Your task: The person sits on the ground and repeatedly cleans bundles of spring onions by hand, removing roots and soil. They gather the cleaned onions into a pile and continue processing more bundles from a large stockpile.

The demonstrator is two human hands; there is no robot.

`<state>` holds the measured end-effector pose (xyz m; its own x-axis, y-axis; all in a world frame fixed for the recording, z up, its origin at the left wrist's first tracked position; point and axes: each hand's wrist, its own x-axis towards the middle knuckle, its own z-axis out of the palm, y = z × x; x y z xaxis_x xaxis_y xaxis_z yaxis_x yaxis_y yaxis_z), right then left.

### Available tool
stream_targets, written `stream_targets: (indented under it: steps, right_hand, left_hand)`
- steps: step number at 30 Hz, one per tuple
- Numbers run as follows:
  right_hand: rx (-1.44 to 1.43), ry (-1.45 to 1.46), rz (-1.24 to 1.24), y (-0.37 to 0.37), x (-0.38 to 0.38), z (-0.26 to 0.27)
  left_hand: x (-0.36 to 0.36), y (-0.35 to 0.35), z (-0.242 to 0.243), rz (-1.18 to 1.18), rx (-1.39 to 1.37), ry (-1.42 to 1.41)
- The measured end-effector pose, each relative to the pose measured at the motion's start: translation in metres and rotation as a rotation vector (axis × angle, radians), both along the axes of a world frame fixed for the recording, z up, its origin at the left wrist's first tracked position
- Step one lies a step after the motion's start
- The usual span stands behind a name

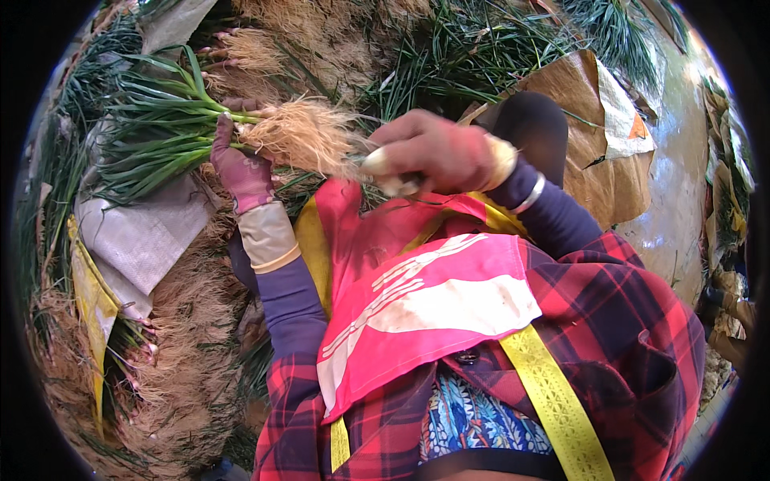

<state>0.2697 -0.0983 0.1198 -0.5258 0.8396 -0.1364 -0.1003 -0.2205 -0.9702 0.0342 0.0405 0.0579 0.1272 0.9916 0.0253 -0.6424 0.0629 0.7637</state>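
My left hand [243, 174], in a pinkish glove with a pale cuff, grips a bunch of green allium plants [165, 120]. Its flat green leaves fan out to the left. On the other side, a thick tuft of pale tan roots [304, 135] points toward my right hand [436, 150]. That hand is also gloved and blurred, its fingers curled just beyond the root tips. Something pale shows at its fingers, too blurred to name. Whether it holds anything is unclear. Below both hands spreads a pink apron [415, 318] with a white print and yellow straps.
More rooted plants [180, 361] lie in a dense layer at the left, partly under a white woven sheet [144, 234] and a yellow one [90, 318]. Cut green leaves [433, 66] are heaped ahead. A brown woven sack [577, 102] lies on wet-looking ground [677, 180] at the right.
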Motion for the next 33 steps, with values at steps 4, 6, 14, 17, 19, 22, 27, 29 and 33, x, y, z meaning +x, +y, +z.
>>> stream_targets:
  steps: [4,6,14,17,19,22,27,29,33]
  right_hand:
    - [0.238,0.150,-0.145,-0.001,0.064,0.025]
    - [0.233,-0.178,-0.330,0.013,0.077,0.012]
    - [0.387,-0.600,-0.154,0.046,-0.014,-0.008]
    - [0.064,-0.249,-0.028,0.042,-0.025,-0.002]
    - [0.005,-0.069,-0.051,0.034,-0.018,-0.001]
    - [0.078,-0.014,-0.049,0.028,0.003,0.005]
    - [0.195,0.354,0.004,0.007,0.036,0.042]
    - [0.010,-0.162,-0.351,0.011,0.043,0.044]
    - [0.161,-1.164,0.274,0.035,0.028,-0.012]
  left_hand:
    - [-0.009,0.003,-0.001,0.017,0.002,0.050]
    - [-0.010,0.003,0.000,-0.063,0.066,-0.034]
    - [0.000,-0.007,0.003,-0.095,0.065,-0.086]
    - [0.006,-0.014,0.005,-0.004,-0.120,-0.052]
    - [0.008,-0.020,0.004,0.142,-0.154,0.178]
    - [0.012,-0.020,-0.002,-0.012,-0.001,0.108]
    - [0.004,-0.010,-0.005,0.031,-0.242,0.083]
    - [0.007,-0.010,-0.004,-0.062,-0.008,-0.001]
    - [0.016,-0.020,-0.001,-0.140,0.013,-0.126]
